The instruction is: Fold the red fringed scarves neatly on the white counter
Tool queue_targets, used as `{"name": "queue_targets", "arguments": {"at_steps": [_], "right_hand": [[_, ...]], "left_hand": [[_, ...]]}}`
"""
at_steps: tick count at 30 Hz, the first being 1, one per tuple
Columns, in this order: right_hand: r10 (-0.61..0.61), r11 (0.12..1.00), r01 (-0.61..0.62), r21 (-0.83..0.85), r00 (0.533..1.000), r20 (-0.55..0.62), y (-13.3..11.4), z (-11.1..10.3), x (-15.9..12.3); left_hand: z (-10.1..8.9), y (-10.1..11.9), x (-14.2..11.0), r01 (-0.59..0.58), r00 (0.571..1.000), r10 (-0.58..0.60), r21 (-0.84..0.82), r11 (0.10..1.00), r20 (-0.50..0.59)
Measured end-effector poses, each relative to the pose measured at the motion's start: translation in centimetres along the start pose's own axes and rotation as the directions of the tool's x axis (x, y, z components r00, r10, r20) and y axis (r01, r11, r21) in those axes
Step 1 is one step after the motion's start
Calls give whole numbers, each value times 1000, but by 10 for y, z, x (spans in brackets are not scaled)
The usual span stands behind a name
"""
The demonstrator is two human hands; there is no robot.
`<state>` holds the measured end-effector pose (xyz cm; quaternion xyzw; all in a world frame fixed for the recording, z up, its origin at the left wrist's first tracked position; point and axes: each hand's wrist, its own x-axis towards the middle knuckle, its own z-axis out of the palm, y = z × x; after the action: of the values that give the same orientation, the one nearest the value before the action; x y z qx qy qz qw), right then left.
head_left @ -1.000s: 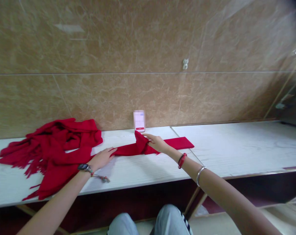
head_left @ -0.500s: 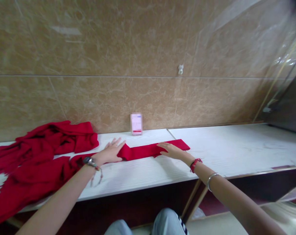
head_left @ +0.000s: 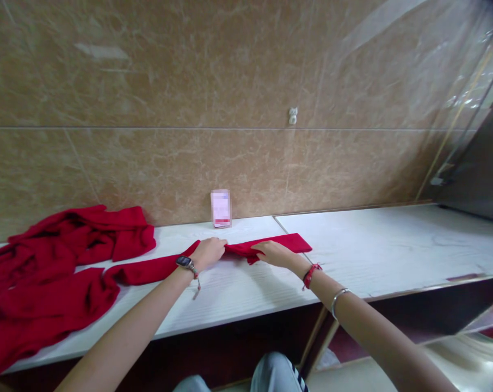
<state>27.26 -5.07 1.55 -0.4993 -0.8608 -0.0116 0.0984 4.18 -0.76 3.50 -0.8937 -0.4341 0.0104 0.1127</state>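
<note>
left hand (head_left: 209,253), spread flat a moment earlier, had closed on the red strip (head_left: 240,249) nearer the right hand (head_left: 274,253): gripped now, not just pressed. right fingertips touched the strip; grip couldn't be told. rumpled red cloth (head_left: 119,234) lay left of both hands, phone (head_left: 221,209) beyond.

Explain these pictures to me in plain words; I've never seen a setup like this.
There is no machine here, only a person's two bare hands. A camera worn on the head looks forward and down past the forearms. The left hand and right hand are both on a long red cloth strip, though how firmly the fingers hold it is hard to see. It lies along a white surface, with more red cloth loosely bunched to the left. Behind, a phone-like object stands near the wall.
</note>
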Motion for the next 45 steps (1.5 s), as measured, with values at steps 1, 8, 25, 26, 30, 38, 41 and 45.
{"name": "queue_targets", "arguments": {"at_steps": [1,8,25,26,30,38,41,45], "right_hand": [[-4,1000,5,25,1000,-7,-2,-1,-1],[212,974,-222,-50,964,-164,-20,-2,14],[627,513,-30,858,696,-351,79,-22,7],[634,460,25,887,690,-349,84,-14,2],[661,396,91,914,662,-352,102,18,-22],[500,866,-411,285,726,-471,116,35,-67],[414,904,-423,62,829,-377,110,26,-74],[345,925,-378,-32,873,-344,103,15,-78]], "left_hand": [[-4,0,2,33,999,-33,-11,999,-28],[-32,11,12,86,970,-101,-80,993,-219],[-18,96,82,-120,944,37,-237,964,-327],[-18,103,88,-154,934,63,-236,960,-352],[-16,125,108,-254,902,152,-214,943,-404],[18,143,123,-389,881,331,-120,913,-338],[22,142,120,-353,908,293,-171,920,-299],[18,135,117,-349,921,281,-251,903,-270]]}}
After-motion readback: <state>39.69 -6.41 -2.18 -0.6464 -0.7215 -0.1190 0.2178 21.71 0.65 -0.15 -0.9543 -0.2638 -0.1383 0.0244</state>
